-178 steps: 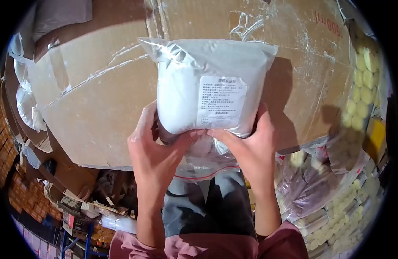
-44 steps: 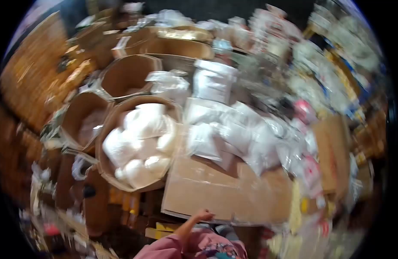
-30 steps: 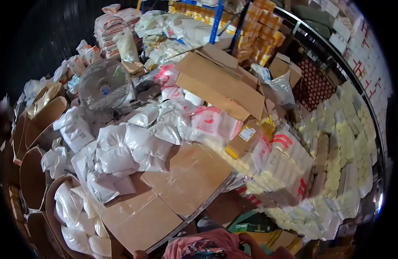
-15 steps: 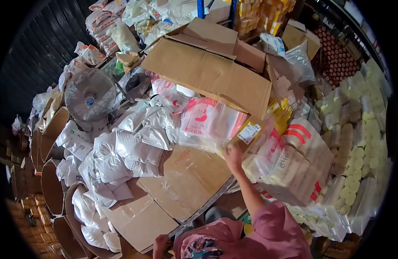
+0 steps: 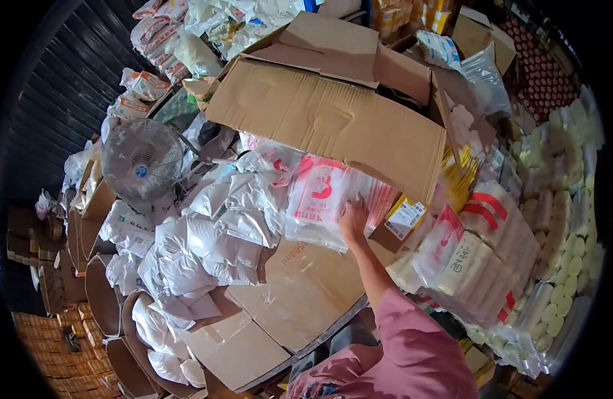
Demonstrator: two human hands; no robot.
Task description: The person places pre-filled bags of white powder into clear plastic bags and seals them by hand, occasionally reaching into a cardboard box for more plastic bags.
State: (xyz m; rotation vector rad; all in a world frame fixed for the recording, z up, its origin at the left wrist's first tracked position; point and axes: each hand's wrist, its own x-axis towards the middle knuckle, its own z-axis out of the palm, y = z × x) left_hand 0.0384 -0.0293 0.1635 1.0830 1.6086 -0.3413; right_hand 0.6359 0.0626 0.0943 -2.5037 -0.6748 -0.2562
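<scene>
My right hand (image 5: 353,219) rests at the right part of a stack of clear plastic bags (image 5: 319,189) with pink-red print. Its fingers are bent and closed on the top bag; the fingertips are too small to see exactly. The stack lies between a large open cardboard box (image 5: 333,123) and a flat cardboard sheet (image 5: 300,286) in front of me. Just right of my hand is a yellow and white label (image 5: 406,216) on a brown carton side. My left hand is out of view.
Several filled silvery-white bags (image 5: 216,236) are heaped left of the stack. Beyond them stands a fan (image 5: 142,163). At right lie a plastic-wrapped bundle (image 5: 496,233) with red stripes and rows of wrapped rolls (image 5: 565,266). An open carton (image 5: 140,346) holds white bags at lower left.
My right hand has moved from beside the label, up and left, onto the printed bags. My left hand has dropped out of the bottom of the view. The camera view has shifted slightly.
</scene>
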